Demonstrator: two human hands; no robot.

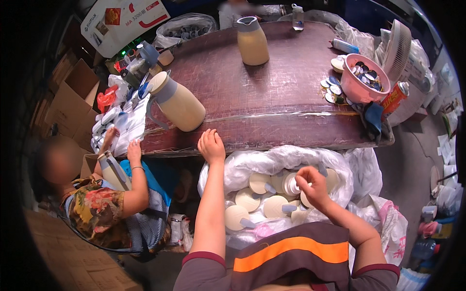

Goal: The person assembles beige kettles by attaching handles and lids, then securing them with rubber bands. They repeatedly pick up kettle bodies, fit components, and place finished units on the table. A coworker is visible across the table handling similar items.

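My left hand [212, 146] rests at the front edge of the table [218, 87], fingers extended and lying on it, holding nothing. Just beyond it stands a cream jug [182, 107] with a grey-blue collar and handle, tilted in the view. My right hand [313, 186] is over a plastic-lined container [335, 157] of round cream lids [238, 217] with grey-blue tabs. Its fingers are curled in a pinch beside a lid's white ringed underside [291, 184]; whether they grip anything is hidden. A second cream jug [253, 42] stands at the table's far middle.
At left a co-worker [99, 203] sits with a jug [114, 170] against the body and both hands at the table edge. A pink bucket [361, 80] of small round parts, an orange spray can [395, 97] and a fan [397, 51] stand at right. Cardboard boxes [73, 102] line the left.
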